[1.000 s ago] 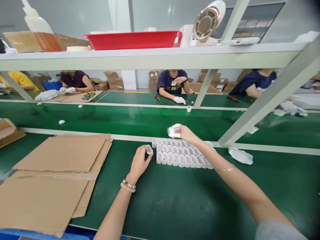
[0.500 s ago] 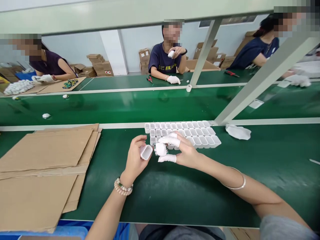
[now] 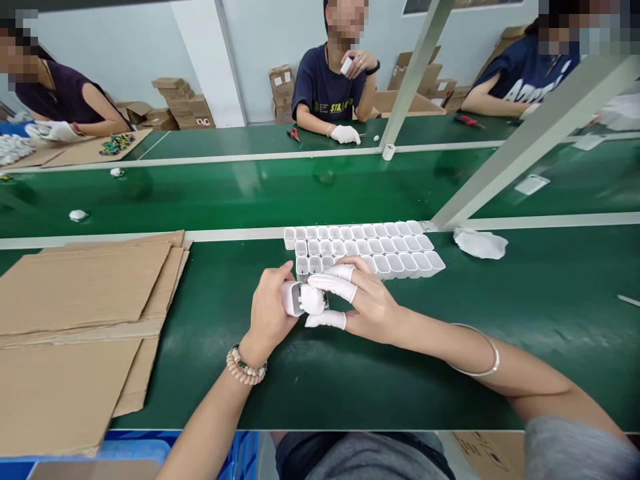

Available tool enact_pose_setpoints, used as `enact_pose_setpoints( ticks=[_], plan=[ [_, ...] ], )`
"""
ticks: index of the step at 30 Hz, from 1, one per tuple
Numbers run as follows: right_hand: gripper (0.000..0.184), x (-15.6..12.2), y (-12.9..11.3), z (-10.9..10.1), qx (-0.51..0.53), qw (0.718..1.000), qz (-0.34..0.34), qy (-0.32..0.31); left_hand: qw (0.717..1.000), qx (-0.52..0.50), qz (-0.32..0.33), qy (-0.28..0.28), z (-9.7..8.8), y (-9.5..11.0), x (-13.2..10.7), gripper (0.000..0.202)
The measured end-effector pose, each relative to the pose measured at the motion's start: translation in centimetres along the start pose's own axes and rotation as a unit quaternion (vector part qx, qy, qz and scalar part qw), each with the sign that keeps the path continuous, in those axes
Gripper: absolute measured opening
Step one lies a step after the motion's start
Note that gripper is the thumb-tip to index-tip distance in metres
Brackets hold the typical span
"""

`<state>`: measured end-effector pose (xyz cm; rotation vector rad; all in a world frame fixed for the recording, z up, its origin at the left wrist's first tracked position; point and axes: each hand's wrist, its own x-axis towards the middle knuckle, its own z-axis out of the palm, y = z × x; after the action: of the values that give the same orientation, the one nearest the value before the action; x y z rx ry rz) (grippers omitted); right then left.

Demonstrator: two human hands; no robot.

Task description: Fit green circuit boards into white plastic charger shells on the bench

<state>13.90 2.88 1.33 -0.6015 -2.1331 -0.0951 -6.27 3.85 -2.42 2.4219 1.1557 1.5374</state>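
Note:
My left hand [image 3: 270, 303] is closed around a white plastic housing [image 3: 290, 298], its open mouth turned to the right. White finger cots cover several fingers of my right hand [image 3: 367, 303]. Those fingertips pinch a small circuit board [image 3: 327, 300] that carries a rounded white part [image 3: 313, 300]. The board's left edge meets the mouth of the housing; how deep it sits inside I cannot tell. Just beyond my hands, white open-topped housings [image 3: 380, 247] stand in three rows on the green table, some partly hidden by my right hand.
Flattened cardboard sheets [image 3: 85, 287] lie to the left. A crumpled white cloth-like item [image 3: 480, 244] rests right of the rows, near a slanted metal post [image 3: 525, 147]. Across the green belt [image 3: 225, 193], where small white pieces lie, three people sit at another bench.
The circuit board has moved left, from beside the housing to its mouth. My left hand has turned the housing's opening more toward the board. The camera view has tilted down a little.

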Motion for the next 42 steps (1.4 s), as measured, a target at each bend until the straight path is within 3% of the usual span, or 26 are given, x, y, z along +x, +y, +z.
enact_pose_setpoints(
  ticks=[12, 18, 27, 30, 33, 39, 42],
  plan=[
    [0.065, 0.5, -1.3, -0.7, -0.046, 0.999, 0.021, -0.006, 1.000, -0.007, -0.017, -0.006, 0.0, 0.3, -0.2, 0.051],
    [0.071, 0.4, -1.6, -0.6, -0.064, 0.998, 0.016, -0.015, 1.000, 0.007, -0.020, -0.007, 0.1, 0.6, -0.3, 0.054],
    [0.092, 0.2, -2.3, 0.1, -0.059, 0.984, 0.128, -0.105, 0.998, 0.038, -0.051, 0.017, 0.2, 0.2, -0.2, 0.059],
    [0.083, 0.5, -2.4, -0.5, -0.061, 0.988, 0.131, -0.056, 0.998, 0.046, -0.048, 0.024, 0.1, 0.2, -0.2, 0.065],
    [0.070, 0.7, -2.6, -1.1, -0.084, 0.993, 0.086, -0.007, 0.997, 0.053, -0.049, 0.034, 0.0, 0.3, -0.2, 0.063],
    [0.057, 0.3, -2.8, -0.8, -0.081, 0.994, 0.056, -0.042, 0.995, 0.052, -0.051, 0.065, 0.2, 0.0, -0.4, 0.058],
    [0.049, -0.1, -2.9, -0.3, -0.051, 0.995, 0.059, -0.064, 0.996, 0.045, -0.049, 0.067, 0.4, 0.0, -0.5, 0.044]
  ],
)
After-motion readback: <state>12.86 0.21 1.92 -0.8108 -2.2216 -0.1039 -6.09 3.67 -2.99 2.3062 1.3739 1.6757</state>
